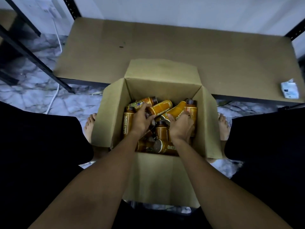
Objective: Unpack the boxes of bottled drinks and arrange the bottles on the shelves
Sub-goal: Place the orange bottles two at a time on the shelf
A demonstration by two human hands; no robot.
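Bottles [162,108] jumbled in box [158,90], two within fingers [145,106] of left hand [141,120], right hand [180,128]

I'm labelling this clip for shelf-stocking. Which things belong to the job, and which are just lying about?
Job: cardboard box, orange bottles inside it, shelf board, left hand and right hand, each gripping bottles.
Lying about: white packet on the shelf board's right end, white cable on the floor.

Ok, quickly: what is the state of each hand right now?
Left hand: closed, holding the lying orange bottle.
Right hand: closed, holding the tilted orange bottle.
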